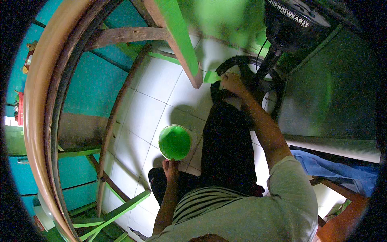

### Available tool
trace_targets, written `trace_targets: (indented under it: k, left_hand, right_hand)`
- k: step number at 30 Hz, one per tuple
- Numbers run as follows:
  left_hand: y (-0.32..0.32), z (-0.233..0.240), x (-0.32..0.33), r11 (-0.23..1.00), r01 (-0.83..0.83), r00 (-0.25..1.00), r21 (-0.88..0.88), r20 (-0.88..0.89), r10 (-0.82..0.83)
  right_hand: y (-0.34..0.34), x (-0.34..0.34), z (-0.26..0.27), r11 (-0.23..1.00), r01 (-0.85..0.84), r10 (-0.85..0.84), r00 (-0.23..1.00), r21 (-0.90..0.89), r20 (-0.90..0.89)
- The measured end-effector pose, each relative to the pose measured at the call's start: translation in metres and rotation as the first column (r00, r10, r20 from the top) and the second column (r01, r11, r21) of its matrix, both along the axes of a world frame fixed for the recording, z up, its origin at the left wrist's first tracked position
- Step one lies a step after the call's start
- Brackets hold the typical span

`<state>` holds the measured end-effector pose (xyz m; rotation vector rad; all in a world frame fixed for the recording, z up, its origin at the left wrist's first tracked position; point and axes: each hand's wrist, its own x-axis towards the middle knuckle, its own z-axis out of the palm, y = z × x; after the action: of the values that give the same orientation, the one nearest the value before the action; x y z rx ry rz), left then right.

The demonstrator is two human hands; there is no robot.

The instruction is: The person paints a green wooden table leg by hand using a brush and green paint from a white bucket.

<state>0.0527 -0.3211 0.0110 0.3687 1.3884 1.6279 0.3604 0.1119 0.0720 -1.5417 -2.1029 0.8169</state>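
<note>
My right hand [233,83] grips a flat brush [212,77] whose bristle end is covered in bright green paint. The brush is beside the lower end of a wooden table leg [181,39], which is green on one face and brown on another. My left hand [171,168] holds the near rim of a round container of green paint [175,142], above the white tiled floor. Whether the brush touches the leg cannot be told.
A fan's round black base [220,65] stands on the tiles [151,78] beyond my knee. A dark panel [326,90] is at right, with blue cloth [320,165] below it. At left are the table's curved edge [36,99], wooden braces [130,35] and teal panels [93,81].
</note>
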Motion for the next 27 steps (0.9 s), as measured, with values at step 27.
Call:
trace_targets:
  k: [27]
  left_hand:
    - [-0.134, 0.034, -0.103, 0.924, -0.128, 0.610, -0.361, -0.763, -0.213]
  right_hand:
    - [-0.035, -0.096, -0.109, 0.983, 0.180, -0.181, 0.967, -0.020, -0.180]
